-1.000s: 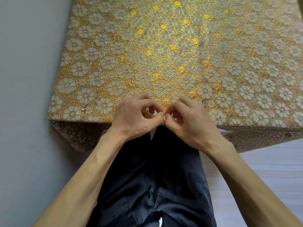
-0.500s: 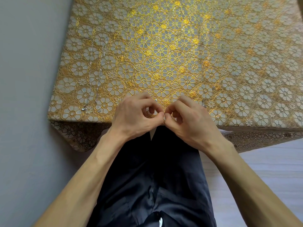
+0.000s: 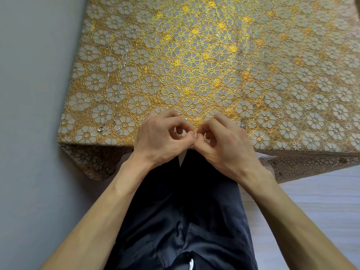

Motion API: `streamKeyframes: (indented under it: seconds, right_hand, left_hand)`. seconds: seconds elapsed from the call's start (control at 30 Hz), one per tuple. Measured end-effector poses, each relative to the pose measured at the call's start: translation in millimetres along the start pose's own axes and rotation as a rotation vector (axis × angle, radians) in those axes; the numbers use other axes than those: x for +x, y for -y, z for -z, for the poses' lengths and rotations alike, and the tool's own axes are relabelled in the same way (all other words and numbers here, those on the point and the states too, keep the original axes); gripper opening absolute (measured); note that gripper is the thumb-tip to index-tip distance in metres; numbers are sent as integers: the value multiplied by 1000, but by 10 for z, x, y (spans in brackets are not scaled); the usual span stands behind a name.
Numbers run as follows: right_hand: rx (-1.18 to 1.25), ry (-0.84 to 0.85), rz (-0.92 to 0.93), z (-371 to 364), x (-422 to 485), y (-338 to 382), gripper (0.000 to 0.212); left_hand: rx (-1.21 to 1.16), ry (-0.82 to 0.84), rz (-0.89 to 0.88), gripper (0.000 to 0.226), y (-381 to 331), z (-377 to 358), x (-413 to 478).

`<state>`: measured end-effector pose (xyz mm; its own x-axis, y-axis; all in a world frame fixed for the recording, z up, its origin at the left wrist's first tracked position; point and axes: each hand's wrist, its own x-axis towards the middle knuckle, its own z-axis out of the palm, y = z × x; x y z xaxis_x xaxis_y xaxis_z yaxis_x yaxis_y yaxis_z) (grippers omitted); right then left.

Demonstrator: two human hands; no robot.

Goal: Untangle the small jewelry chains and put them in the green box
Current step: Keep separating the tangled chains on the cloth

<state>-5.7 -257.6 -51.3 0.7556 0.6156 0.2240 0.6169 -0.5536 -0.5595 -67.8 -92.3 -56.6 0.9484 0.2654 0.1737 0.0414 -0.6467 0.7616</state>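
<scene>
1. Grey plain background fills your left side and a pale striped surface [image 3: 321, 201] fills your right. Nearest to you are your dark trousers [image 3: 185, 211], between your two forearms.
2. Your left hand [image 3: 161, 137] is over the near edge of the table [image 3: 292, 147]. Its fingers are curled, and the thumb and forefinger press their tips together in a tight pinch.
3. Your right hand [image 3: 224, 141] is just beside it in the same shape, also pinching with thumb and forefinger. The pinching tips of both hands touch each other.
4. You hold the tangled chain [image 3: 186, 119] between these tips. It is very fine, and only a small silver glint shows, beside your left forefinger.
5. Two small silver bits [image 3: 242, 124] lie on the cloth just right of your right hand. I cannot tell if they join the chain you hold.
6. Further left, two straightened chains [image 3: 120, 78] lie side by side, apart from each other, near the left edge of the table. They run away from you.
7. Over the whole table lies a tablecloth [image 3: 194, 55] with a gold flower pattern, and it hangs down at the near left corner.
</scene>
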Motion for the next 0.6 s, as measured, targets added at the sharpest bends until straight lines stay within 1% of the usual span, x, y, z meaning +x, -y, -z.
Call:
streamKeyframes:
  seconds: [0.07, 0.2, 0.37, 0.6]
  right_hand:
    - [64, 5, -21, 19, 5, -3, 17]
    - [120, 8, -34, 55, -2, -34, 15]
    - [121, -34, -41, 60, -39, -51, 4]
    - [100, -53, -18, 78, -56, -33, 2]
  left_hand:
    - [1, 5, 8, 11, 9, 3, 4]
    - [-5, 11, 5, 13, 9, 1, 5]
    - [-19, 15, -8, 11, 8, 9, 9]
    - [-5, 22, -24, 14, 4, 15, 12]
